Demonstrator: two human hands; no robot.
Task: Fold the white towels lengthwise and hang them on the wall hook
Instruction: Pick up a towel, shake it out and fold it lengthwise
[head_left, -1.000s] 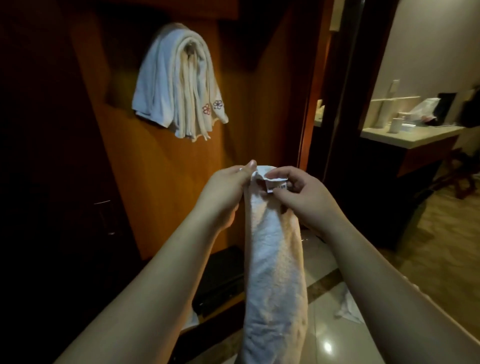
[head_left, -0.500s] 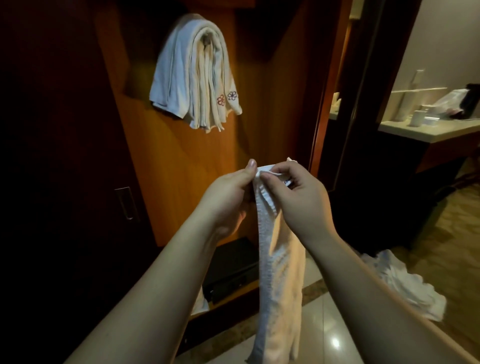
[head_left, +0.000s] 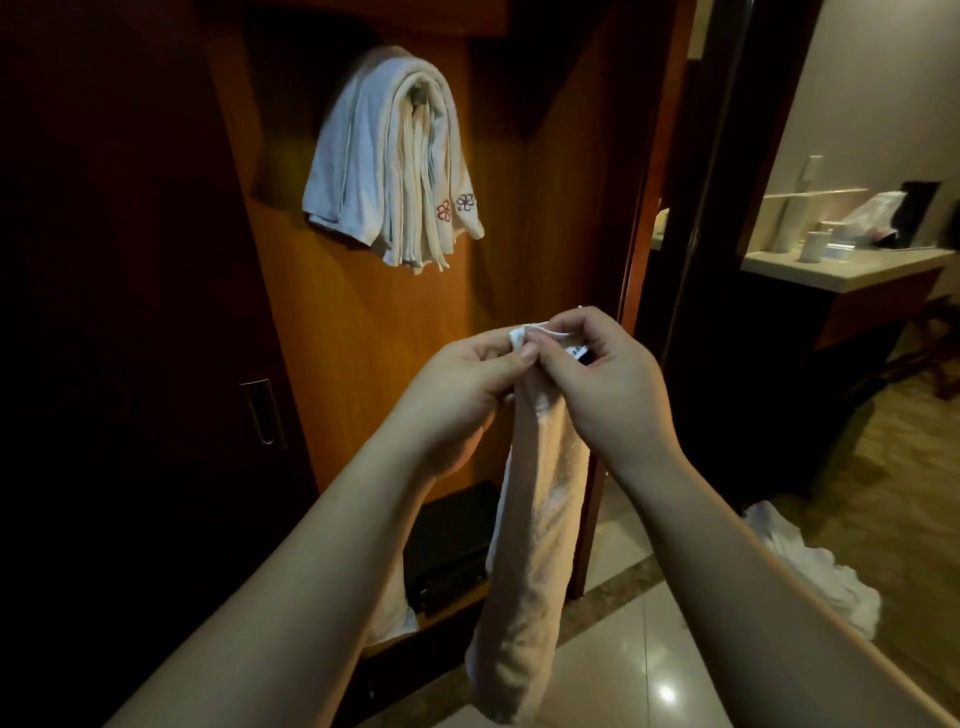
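Observation:
A white towel, folded into a narrow strip, hangs straight down from both hands in the middle of the view. My left hand pinches its top corner from the left. Pressed close against it, my right hand grips the same top edge, by a small label, from the right. Up on the wooden wall, several folded white towels hang in a bundle, two with small flower embroidery. The hook itself is hidden under them.
A heap of white towels lies on the floor at the right. A dark cabinet door with a handle stands at the left. A black box sits low in the wooden niche. A counter with bottles stands at the far right.
The view has shifted slightly. My hands have drawn closer together at the towel's top edge and the hanging strip has narrowed.

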